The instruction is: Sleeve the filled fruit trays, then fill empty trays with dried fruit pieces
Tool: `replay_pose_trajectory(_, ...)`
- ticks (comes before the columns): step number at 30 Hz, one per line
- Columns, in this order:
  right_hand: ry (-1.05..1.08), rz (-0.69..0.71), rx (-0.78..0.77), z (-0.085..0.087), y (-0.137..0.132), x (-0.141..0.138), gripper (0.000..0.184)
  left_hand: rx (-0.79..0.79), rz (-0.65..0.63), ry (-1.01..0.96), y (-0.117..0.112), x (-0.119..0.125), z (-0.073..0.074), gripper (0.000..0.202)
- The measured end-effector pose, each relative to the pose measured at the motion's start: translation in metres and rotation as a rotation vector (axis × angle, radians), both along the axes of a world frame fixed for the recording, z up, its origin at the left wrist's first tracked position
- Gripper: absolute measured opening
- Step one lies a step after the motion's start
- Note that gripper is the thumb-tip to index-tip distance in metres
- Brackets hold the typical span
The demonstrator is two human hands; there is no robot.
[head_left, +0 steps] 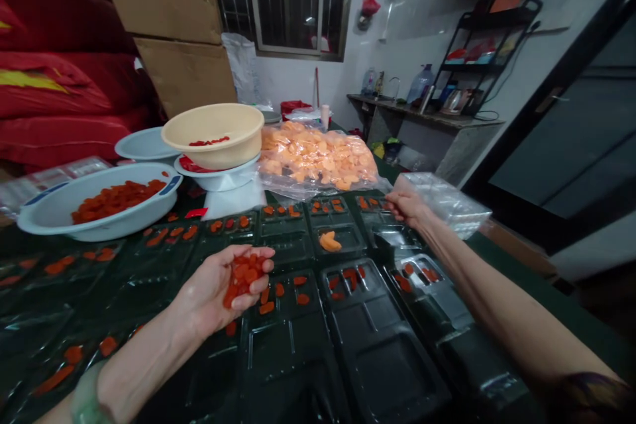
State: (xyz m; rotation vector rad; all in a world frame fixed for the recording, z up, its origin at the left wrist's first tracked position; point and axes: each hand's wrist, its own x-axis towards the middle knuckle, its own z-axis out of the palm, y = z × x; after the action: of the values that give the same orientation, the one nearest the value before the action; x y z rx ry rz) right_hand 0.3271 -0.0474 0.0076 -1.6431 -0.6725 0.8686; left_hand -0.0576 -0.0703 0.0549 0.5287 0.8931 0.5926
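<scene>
My left hand (pixel 218 295) is cupped palm up, holding a small heap of red-orange dried fruit pieces (pixel 242 278) above the black compartment trays (pixel 377 351). A pale green bangle (pixel 87 404) circles that wrist. Far across the trays, my right hand (pixel 407 207) grips the near edge of a stack of clear plastic trays (pixel 447 204). Several trays hold a few scattered red-orange pieces, and one compartment holds paler orange pieces (pixel 330 242).
A blue-white basin (pixel 99 212) of red-orange pieces and a beige bowl (pixel 213 132) on a white bowl stand behind the trays. A clear bag of orange pieces (pixel 318 159) lies beside them. Red fabric and cardboard boxes rise at the back left.
</scene>
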Motion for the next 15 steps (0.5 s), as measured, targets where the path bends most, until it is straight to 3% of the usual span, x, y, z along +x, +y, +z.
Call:
replay_pose_trajectory(7, 0.092, 0.226, 0.055, 0.011, 0.012, -0.058, 0.013, 0.047, 0.124, 0.053, -0.003, -0.016, -0.008, 0.009)
replay_pose_trajectory(15, -0.187, 0.219, -0.005, -0.014, 0.061, -0.085, 0.012, 0.061, 0.164, -0.032, -0.012, -0.046, -0.010, 0.013)
